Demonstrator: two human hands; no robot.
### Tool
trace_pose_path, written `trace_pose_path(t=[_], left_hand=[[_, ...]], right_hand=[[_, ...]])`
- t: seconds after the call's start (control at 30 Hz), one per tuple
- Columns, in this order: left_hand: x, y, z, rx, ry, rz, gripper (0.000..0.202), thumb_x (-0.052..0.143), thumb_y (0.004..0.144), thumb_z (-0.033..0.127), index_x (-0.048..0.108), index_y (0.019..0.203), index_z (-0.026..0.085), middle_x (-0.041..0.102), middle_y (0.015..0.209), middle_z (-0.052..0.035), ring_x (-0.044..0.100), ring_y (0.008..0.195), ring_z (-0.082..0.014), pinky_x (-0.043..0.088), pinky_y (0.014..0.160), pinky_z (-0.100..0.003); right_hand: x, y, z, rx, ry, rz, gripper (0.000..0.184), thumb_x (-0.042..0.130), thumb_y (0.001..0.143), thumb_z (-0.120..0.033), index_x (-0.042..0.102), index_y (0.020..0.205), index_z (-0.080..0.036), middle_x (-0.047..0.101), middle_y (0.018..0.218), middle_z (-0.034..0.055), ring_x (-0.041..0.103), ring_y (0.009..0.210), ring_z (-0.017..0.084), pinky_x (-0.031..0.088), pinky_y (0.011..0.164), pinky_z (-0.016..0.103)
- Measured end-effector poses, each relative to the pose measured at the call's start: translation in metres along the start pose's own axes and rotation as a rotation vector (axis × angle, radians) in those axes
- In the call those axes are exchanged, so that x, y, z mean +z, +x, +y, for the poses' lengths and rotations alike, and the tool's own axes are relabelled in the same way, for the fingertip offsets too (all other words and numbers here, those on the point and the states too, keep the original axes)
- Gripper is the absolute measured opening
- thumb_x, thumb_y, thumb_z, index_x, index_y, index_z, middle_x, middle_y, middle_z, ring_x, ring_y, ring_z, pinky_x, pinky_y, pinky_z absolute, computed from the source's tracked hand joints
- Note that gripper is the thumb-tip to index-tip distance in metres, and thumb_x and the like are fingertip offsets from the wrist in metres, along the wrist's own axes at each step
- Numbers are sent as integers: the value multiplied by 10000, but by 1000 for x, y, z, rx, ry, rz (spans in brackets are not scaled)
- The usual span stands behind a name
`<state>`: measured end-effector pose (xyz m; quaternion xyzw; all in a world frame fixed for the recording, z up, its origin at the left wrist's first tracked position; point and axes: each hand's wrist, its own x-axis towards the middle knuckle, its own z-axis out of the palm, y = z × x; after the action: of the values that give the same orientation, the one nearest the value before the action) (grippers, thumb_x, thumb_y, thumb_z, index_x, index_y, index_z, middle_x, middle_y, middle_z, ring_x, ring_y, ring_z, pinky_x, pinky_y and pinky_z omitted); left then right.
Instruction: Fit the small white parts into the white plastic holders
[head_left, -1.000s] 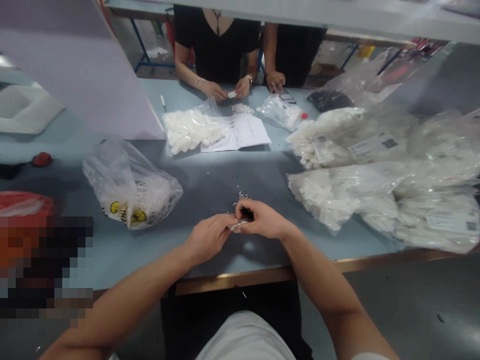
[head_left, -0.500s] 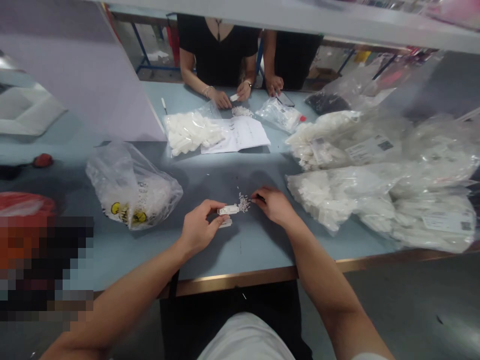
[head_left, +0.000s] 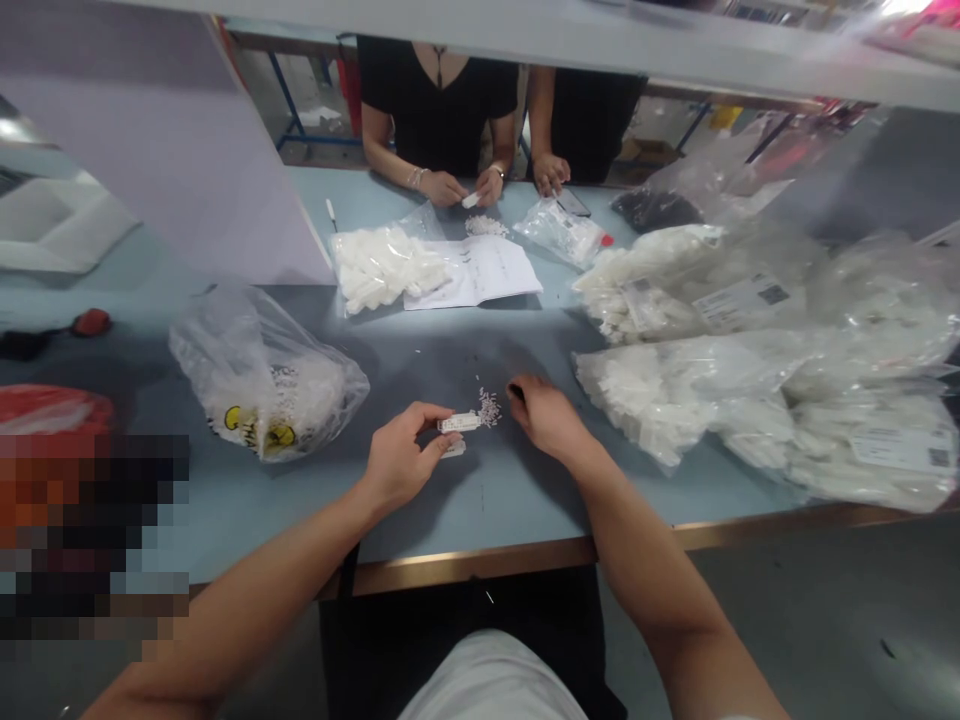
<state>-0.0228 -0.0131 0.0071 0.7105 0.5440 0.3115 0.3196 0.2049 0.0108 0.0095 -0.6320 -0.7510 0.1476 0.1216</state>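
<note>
1. White plastic strip [head_left: 459,423], narrow and oblong, is pinched between the thumb and bent fingers [head_left: 422,412] of the left hand [head_left: 401,465], with the strip's far end sticking out beyond the fingertips. A second white plastic piece [head_left: 453,450] sits just below the thumb; whether it is held or lying loose cannot be told.
2. Curled, pressed-together fingers [head_left: 525,392] of the right hand [head_left: 547,418] point down toward the bench. A small dark tip [head_left: 516,392] shows at them, but what it is, or whether it is pinched, cannot be told.
3. Small heap of loose white granules [head_left: 488,407] lies between both sets of fingers, touching neither, on a pale blue-grey workbench [head_left: 487,525].
4. Left of the left fingers lies a clear plastic bag with yellow smiley print [head_left: 262,375], holding white pieces. Right of the right fingers sit bulging clear bags of white parts [head_left: 645,405], some with barcode labels.
5. Beyond the fingers lie white paper sheets [head_left: 474,275] and a clear bag of white parts [head_left: 384,267].
6. Farthest off, a co-worker's hands [head_left: 466,188] work over a second heap of white granules [head_left: 486,226].

Only these small heaps lie loose; most white parts are bagged.
</note>
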Motion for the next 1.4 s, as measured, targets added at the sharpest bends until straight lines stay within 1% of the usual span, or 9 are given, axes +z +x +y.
trace_pose_path(t=[0.13,0.27,0.37,0.47,0.67,0.9,1.07,1.27,1.4], left_hand=[[0,-1,2,43,76,-13,214,642,800,324,626,996,238,706,952,2,663,832,-152,500,684,-238],[1,-2,2,117,121,-28,198,631,810,302,627,998,241,702,939,1,655,840,-155,497,713,-247],[2,-2,1,144,146,-27,184,622,820,295,625,994,236,701,929,-1,652,829,-154,495,755,-262],[3,-2,2,155,161,-25,177,614,827,291,622,992,226,700,923,-5,652,832,-157,494,755,-261],[2,-4,5,176,187,-36,166,607,834,271,621,995,233,698,924,1,651,840,-153,494,762,-255],[2,-4,6,160,191,-53,166,599,837,286,628,993,236,699,924,-9,653,824,-158,505,756,-269],[4,-5,2,188,196,-37,167,608,819,238,624,984,228,704,930,-16,659,846,-164,513,766,-275],[11,-10,-7,252,244,-48,190,566,834,183,617,1003,252,708,1019,-21,662,945,-175,520,830,-311],[12,-13,-8,355,240,-40,190,530,869,172,625,1008,261,713,1027,-22,664,963,-159,523,839,-293]], right_hand=[[-5,-10,-12,-109,341,157,145,522,800,-151,611,900,-206,663,871,30,603,806,169,442,737,276],[-5,-21,-30,-228,487,149,151,519,816,-151,614,906,-227,654,863,15,600,805,153,449,749,275],[-1,-25,-37,-331,467,152,166,469,864,-138,597,930,-218,639,889,40,583,843,161,454,761,287],[5,-26,-38,-431,389,206,165,437,907,-151,590,936,-204,630,893,68,561,863,177,458,769,304],[11,-26,-36,-563,235,300,154,455,918,-167,606,950,-180,649,860,78,516,775,178,452,725,309],[11,-27,-37,-558,174,258,178,450,915,-160,619,957,-198,656,862,75,527,782,183,442,715,317],[11,-27,-38,-540,182,226,190,449,898,-132,619,936,-204,652,862,71,529,794,182,438,723,316],[8,-23,-36,-450,453,70,91,554,835,-138,593,799,-212,598,763,18,534,762,155,423,710,280],[7,-20,-35,-241,664,-23,106,682,760,-203,578,781,-209,594,761,-15,535,717,126,411,667,245]])
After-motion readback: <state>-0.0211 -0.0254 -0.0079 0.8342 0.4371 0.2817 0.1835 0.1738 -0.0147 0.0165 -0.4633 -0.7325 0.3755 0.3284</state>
